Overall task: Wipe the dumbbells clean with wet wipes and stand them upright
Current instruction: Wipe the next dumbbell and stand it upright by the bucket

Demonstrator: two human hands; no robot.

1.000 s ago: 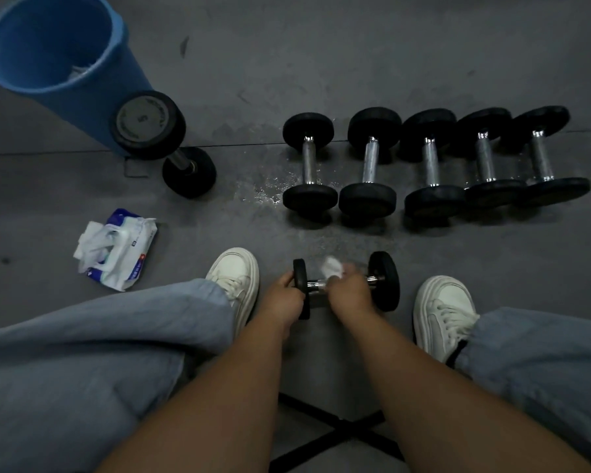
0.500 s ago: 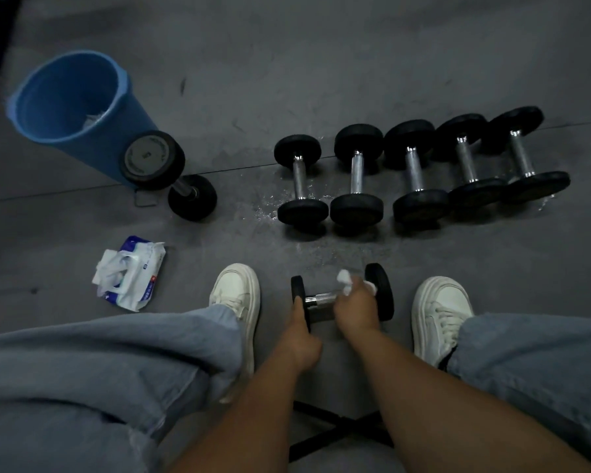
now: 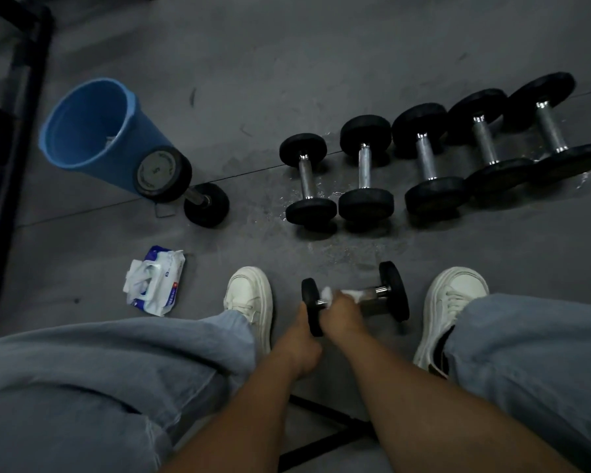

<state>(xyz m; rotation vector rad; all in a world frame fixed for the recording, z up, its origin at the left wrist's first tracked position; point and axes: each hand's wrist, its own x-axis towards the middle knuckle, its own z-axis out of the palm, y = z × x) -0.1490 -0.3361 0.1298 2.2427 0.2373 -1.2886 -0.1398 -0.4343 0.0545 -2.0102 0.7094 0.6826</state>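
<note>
Grip: right hand (image 3: 342, 310) curls tight round the wipe (image 3: 326, 295) on the dumbbell (image 3: 391, 291) bar (image 3: 372, 292); left hand (image 3: 301, 343) clasps the plate (image 3: 313, 312) just left of it.
Dumbbell: between the shoes (image 3: 249, 298), far end free to the grip's right.
Risk: the wet bar slips and an end drops toward a shoe.
Hidden: fingertips, the bar under the wipe, floor contact; dim and blurred.

Bin (image 3: 125, 165): blue plastic, far left, something pale lying at its bottom.
Floor (image 3: 321, 46): dark grey, with a seam (image 3: 246, 172) across it and wet splashes (image 3: 342, 250) ahead of my feet.
Left shoe (image 3: 249, 302): white, toe forward.
Right shoe (image 3: 454, 302): white, laced.
Jeans (image 3: 116, 370): light blue, loose over my legs.
Black frame (image 3: 24, 97): at the left edge.
Black bars (image 3: 338, 426): crossed beneath me.
</note>
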